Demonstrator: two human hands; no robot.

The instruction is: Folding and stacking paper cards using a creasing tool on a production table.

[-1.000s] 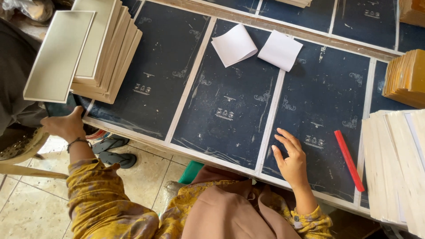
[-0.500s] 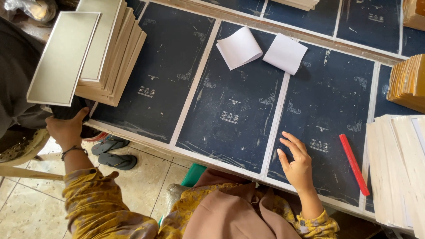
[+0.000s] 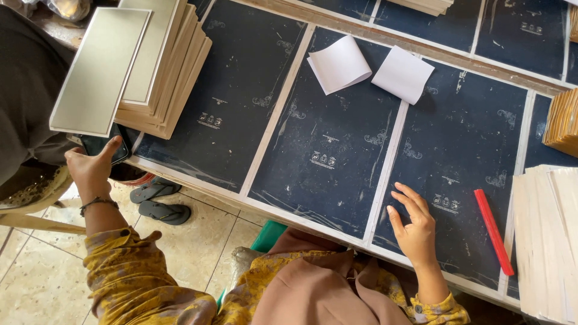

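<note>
My left hand (image 3: 91, 170) reaches out past the table's left end and grips a dark phone (image 3: 107, 146) that sits just under the overhanging top board (image 3: 100, 70) of a stack of pale flat boards (image 3: 161, 66). My right hand (image 3: 413, 223) rests open on the dark blue table covering (image 3: 325, 126), fingers spread, holding nothing. A red stick (image 3: 494, 232) lies on the covering just right of that hand. Two curled white paper sheets (image 3: 367, 69) lie farther back at the table's middle.
More pale board stacks stand at the right edge (image 3: 548, 241) and a tan stack (image 3: 563, 123) behind them. Another person in dark clothing (image 3: 24, 102) sits at the left. Sandals (image 3: 158, 201) lie on the tiled floor under the table edge.
My left hand has risen slightly and closed on the dark phone. My right hand stays in place on the covering, fingers spread.
</note>
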